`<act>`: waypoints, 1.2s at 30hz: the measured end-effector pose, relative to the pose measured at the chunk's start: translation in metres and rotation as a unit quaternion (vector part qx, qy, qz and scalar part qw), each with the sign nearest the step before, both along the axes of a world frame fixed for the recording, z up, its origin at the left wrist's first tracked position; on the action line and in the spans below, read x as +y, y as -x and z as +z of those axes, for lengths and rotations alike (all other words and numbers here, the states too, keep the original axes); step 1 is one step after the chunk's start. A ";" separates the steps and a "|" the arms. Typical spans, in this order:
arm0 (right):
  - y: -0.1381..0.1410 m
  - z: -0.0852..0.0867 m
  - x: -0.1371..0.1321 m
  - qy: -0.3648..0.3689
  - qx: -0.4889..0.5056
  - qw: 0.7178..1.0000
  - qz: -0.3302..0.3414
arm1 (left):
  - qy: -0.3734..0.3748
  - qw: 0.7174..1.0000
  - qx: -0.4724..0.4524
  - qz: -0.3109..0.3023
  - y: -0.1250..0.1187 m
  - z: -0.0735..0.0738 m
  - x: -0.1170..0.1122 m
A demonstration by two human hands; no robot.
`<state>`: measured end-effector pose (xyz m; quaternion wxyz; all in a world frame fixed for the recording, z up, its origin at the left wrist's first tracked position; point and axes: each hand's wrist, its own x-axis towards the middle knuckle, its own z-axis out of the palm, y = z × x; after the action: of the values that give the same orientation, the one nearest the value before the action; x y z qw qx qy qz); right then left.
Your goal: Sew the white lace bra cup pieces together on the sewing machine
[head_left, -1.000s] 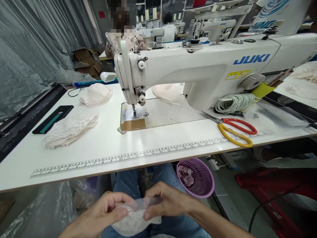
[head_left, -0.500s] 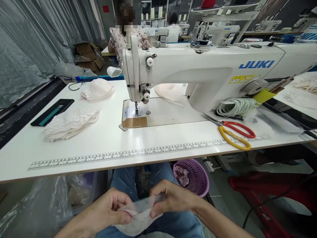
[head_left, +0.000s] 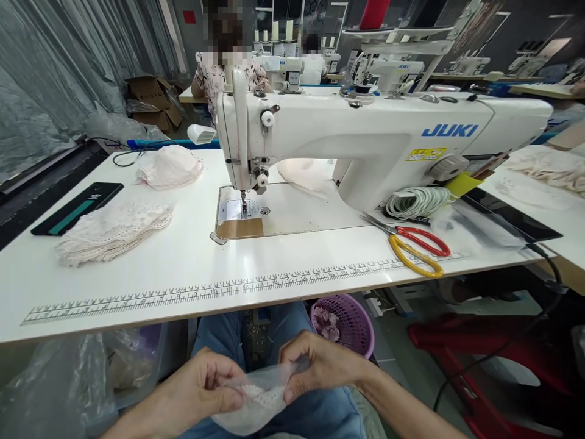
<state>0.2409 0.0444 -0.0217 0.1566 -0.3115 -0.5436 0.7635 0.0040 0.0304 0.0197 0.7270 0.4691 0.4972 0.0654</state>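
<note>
Over my lap, below the table edge, a small piece of sheer white fabric (head_left: 256, 405) with an eyelet lace edge is stretched between both hands. My left hand (head_left: 212, 387) pinches its left side between thumb and fingers. At its right side, my right hand (head_left: 315, 366) grips the sheer cloth, thumb in front and fingers curled behind. On the table beyond stands a white sewing machine (head_left: 311, 122). A stack of eyelet lace pieces (head_left: 114, 231) lies to the left, with a pale pink fabric bundle (head_left: 170, 167) behind it.
Red-and-yellow scissors (head_left: 414, 247) lie near the table's front right, beside a coil of pale cord (head_left: 415, 201). A printed ruler (head_left: 214, 289) runs along the front edge. Below are a purple basket (head_left: 351, 323) and a red stool (head_left: 457, 360). A co-worker (head_left: 228, 67) sits beyond.
The view has turned slightly right, so the table and machine sit further left. Between my hands the lace edge shows more openly; both hands keep their hold.
</note>
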 end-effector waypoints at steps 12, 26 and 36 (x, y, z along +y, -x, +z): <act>0.017 0.004 -0.005 0.016 0.000 0.999 -0.034 | -0.008 0.999 -0.045 0.021 -0.001 -0.019 -0.004; 0.026 0.002 -0.009 -0.010 -0.018 0.998 -0.067 | -0.099 0.992 -0.035 0.072 0.014 -0.041 -0.028; 0.025 -0.006 -0.015 -0.020 -0.012 0.995 -0.099 | -0.024 0.957 -0.085 0.278 0.000 -0.058 -0.045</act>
<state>0.2159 0.0291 -0.0282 0.2316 -0.3698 -0.5273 0.7291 0.0038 -0.0150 -0.0379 0.7079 0.3227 0.5428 0.3166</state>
